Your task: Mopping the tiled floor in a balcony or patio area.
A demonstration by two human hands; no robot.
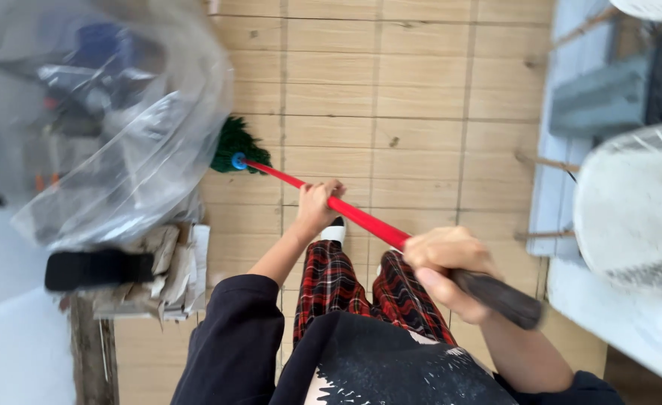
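Two hands grip my mop. A clear plastic bag [113, 120] bulges at the left, the green mop head [235, 144] on the floor just beside it. My left hand [317, 204] clenches the red handle [361, 217] midway; my right hand [451, 271] clenches its dark end.

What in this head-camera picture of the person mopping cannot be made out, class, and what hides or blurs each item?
- Green mop head, head view: its left part is hidden behind the clear plastic bag.
- Contents of that bag: blurred, too indistinct to identify.
- Red mop handle: parts covered by the left hand and right hand.
- White fan grille: cut off by the right edge.
- The person's feet: mostly hidden by the plaid trousers.
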